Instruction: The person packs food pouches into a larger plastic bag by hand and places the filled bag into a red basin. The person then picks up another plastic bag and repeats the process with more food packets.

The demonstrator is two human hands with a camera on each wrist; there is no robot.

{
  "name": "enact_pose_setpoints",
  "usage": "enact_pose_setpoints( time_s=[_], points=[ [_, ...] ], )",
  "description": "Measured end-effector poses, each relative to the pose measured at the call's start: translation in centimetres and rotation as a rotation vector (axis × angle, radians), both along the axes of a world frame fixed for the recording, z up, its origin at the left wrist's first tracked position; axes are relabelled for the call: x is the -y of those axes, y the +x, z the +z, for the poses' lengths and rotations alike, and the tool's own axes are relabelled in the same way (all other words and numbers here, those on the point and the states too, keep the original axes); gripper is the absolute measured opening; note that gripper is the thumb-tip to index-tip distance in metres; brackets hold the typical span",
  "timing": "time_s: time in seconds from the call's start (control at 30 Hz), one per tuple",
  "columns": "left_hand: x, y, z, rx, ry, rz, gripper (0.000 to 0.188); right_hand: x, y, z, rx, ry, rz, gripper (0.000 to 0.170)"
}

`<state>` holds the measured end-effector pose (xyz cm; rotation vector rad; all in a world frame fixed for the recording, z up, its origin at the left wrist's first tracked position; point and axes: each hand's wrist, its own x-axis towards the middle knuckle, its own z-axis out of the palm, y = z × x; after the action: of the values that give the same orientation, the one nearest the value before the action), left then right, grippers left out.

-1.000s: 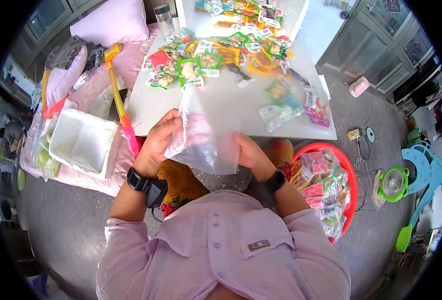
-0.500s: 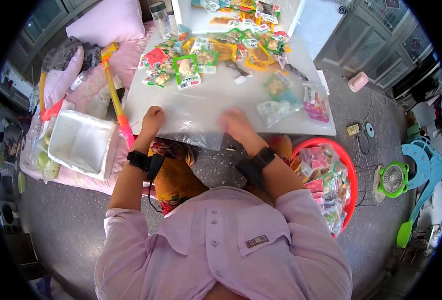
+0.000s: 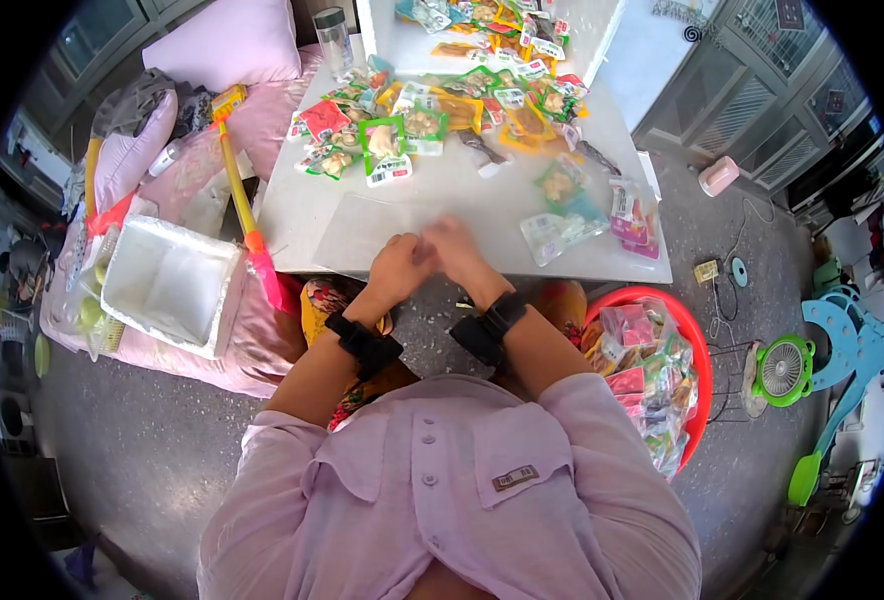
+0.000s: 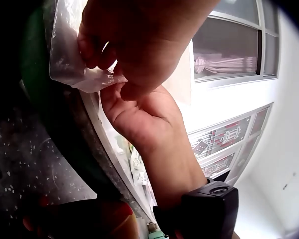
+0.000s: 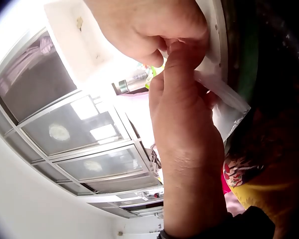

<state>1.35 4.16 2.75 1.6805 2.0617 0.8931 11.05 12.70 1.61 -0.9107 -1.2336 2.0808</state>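
A clear plastic bag (image 3: 350, 235) lies flat at the table's front edge, running left from the two hands. My left hand (image 3: 400, 270) pinches its right-hand part, with the right hand (image 3: 452, 250) close against it. From the left wrist view, the left hand (image 4: 134, 45) is above, the bag (image 4: 65, 62) hangs beside its curled fingers, and the right hand's (image 4: 147, 119) fingertips meet the bag's edge. In the right wrist view, the right hand (image 5: 149, 25) touches the left hand (image 5: 184, 109), whose fingers grip the bag (image 5: 229, 114); some fingertips are hidden.
Colourful food packets (image 3: 462, 108) cover the table's back, below a white foam box (image 3: 602, 40). More packets (image 3: 562, 230) lie at the right. A red basin (image 3: 704, 370) of packets stands on the floor, and an empty foam box (image 3: 167, 285) on the bed at left.
The bag was held up over the lap, then lowered onto the table. My left hand has moved right along it, and the two hands have come together at its right side.
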Motion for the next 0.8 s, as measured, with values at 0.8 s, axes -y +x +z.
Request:
enact_pose_setpoints(
  time_s=[0.8],
  points=[
    [-0.3,-2.3,-0.8,-0.158,0.299,0.27,0.012,-0.9,-1.3,0.5,0.403,0.581,0.014,0.012]
  ],
)
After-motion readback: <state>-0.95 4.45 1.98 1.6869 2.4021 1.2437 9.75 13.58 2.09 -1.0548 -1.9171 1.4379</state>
